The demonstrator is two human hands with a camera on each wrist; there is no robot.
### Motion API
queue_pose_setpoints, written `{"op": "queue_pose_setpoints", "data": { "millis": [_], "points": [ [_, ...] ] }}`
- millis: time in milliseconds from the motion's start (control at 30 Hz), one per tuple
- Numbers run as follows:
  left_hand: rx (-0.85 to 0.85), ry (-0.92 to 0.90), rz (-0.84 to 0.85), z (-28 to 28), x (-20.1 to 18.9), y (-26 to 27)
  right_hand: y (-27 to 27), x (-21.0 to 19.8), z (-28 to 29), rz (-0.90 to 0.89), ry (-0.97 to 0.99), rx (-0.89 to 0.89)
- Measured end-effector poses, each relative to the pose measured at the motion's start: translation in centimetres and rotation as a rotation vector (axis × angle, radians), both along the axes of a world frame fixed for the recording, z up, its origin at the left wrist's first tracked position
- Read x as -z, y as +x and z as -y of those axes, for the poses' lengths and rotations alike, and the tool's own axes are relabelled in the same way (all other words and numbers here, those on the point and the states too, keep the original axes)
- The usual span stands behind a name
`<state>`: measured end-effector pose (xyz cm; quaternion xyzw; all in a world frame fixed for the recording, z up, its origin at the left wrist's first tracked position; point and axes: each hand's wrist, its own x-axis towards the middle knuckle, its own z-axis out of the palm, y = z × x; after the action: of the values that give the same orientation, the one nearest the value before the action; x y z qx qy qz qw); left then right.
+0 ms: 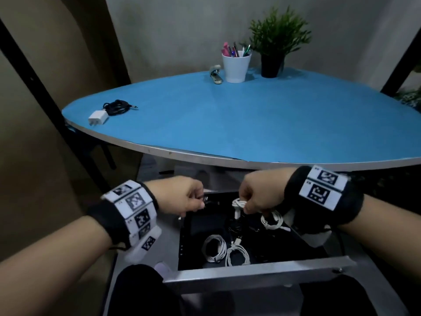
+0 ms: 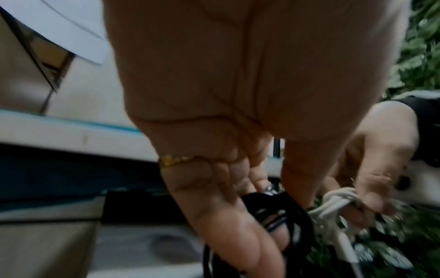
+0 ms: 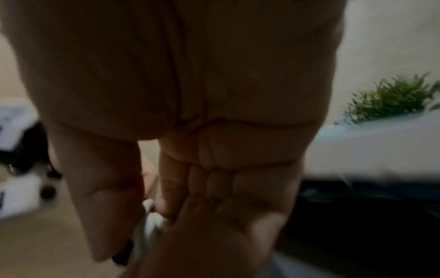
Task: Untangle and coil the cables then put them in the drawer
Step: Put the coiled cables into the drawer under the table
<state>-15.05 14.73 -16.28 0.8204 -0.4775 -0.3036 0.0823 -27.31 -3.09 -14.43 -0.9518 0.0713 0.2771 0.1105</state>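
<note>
fingers of left hand (image 1: 182, 194) clutch black cable (image 2: 269, 212); right hand (image 1: 259, 194) pinches white cable (image 1: 239, 204) over drawer (image 1: 262, 273).

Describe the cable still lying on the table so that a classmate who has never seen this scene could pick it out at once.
Start at the blue table and go to its left end, far from the white pen cup and potted plant. There lies a coiled black cable beside a white plug adapter. It is the only cable on the tabletop; the others are in the open drawer or in the hands.
</note>
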Motion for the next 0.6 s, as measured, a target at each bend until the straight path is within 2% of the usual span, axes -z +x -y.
{"op": "queue_pose_setpoints", "data": {
  "millis": [167, 367, 433, 500, 533, 600],
  "points": [
    [0.055, 0.092, 0.224, 4.7, 5.9, -1.2, 0.6, 6.6, 3.0, -0.085, -0.127, 0.049],
    [-0.017, 0.148, 0.296, 8.5, 10.9, -0.5, 2.3, 13.0, 6.0, -0.063, -0.131, 0.128],
    [-0.031, 0.176, 0.336, 9.0, 12.2, -0.5, 3.1, 15.4, 6.8, -0.061, -0.149, 0.076],
    [-0.017, 0.211, 0.385, 9.3, 13.3, -0.5, 4.4, 17.9, 8.3, -0.137, -0.226, 0.054],
    [-0.007, 0.227, 0.402, 9.3, 13.8, -0.6, 5.1, 19.9, 9.5, -0.203, -0.259, 0.082],
    [0.006, 0.259, 0.419, 9.6, 14.5, -0.3, 7.0, 28.5, 14.5, -0.17, -0.333, 0.041]
  ]
}}
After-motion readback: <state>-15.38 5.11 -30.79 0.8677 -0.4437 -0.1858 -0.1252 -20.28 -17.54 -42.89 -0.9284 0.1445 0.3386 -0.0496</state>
